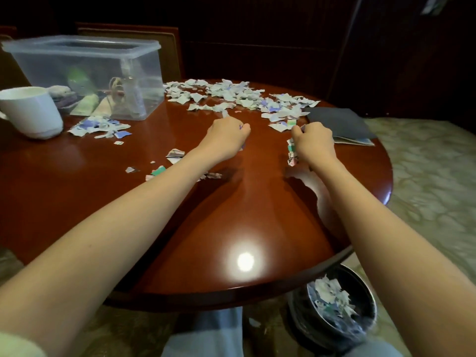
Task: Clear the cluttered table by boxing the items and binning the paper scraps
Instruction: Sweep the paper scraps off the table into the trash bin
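In the curled left hand [228,134] and right hand [313,143], paper scraps [292,150] are gripped. Scraps are judged light, limp, easily scattered; bunches should be enclosed fully.

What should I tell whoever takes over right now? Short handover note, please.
Hands: right hand grips a bunch of scraps; left hand is curled on a few more.
Things: box at the far left of the table, bin on the floor by the near right edge.
Done: some items boxed, some scraps binned.
Left: the big spread of scraps at the far side, smaller lots by the mug and near the left forearm; mug and dark pad not yet boxed.
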The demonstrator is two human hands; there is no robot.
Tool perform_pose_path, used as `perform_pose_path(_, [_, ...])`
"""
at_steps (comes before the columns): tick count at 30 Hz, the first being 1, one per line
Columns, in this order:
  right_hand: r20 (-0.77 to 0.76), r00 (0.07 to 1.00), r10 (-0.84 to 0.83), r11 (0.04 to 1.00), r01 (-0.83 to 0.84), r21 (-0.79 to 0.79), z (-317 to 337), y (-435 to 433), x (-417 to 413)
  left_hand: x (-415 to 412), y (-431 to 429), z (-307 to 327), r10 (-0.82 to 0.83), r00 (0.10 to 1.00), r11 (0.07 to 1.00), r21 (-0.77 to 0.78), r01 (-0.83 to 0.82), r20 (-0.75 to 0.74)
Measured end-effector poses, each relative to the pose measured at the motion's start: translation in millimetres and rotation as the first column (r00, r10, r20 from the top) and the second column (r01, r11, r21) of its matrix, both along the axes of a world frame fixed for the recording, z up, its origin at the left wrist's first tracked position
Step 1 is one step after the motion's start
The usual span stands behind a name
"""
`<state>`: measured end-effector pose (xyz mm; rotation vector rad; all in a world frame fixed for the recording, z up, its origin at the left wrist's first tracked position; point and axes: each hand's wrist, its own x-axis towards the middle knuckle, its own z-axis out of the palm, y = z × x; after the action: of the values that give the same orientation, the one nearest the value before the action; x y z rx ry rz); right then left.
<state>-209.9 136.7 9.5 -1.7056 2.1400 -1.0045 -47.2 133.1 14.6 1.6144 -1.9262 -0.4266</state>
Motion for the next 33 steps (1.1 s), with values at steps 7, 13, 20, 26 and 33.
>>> perform_pose_path(7, [0.019, 0.992, -0.127, 0.989, 0.125, 0.077, -14, 25, -51, -51, 4, -4, -0.049, 0.998, 0.997, 0.055, 0.051, -0.044])
perform_pose_path(13, [0.069, 0.975, -0.213, 0.974, 0.207, 0.09, -19, 42, -92, -97, 10, -5, -0.112, 0.992, 0.992, 0.053, 0.115, -0.052])
perform_pose_path(20, [0.129, 0.939, -0.319, 0.947, 0.309, 0.091, -24, 64, -139, -151, 21, -7, -0.226, 0.972, 0.972, 0.055, 0.229, -0.055])
perform_pose_path(26, [0.148, 0.913, -0.379, 0.925, 0.37, 0.086, -27, 86, -181, -202, 35, -4, -0.334, 0.942, 0.939, 0.075, 0.336, -0.039])
perform_pose_path(33, [0.155, 0.876, -0.456, 0.89, 0.445, 0.105, -39, 106, -226, -263, 50, -12, -0.412, 0.91, 0.906, 0.085, 0.415, -0.05])
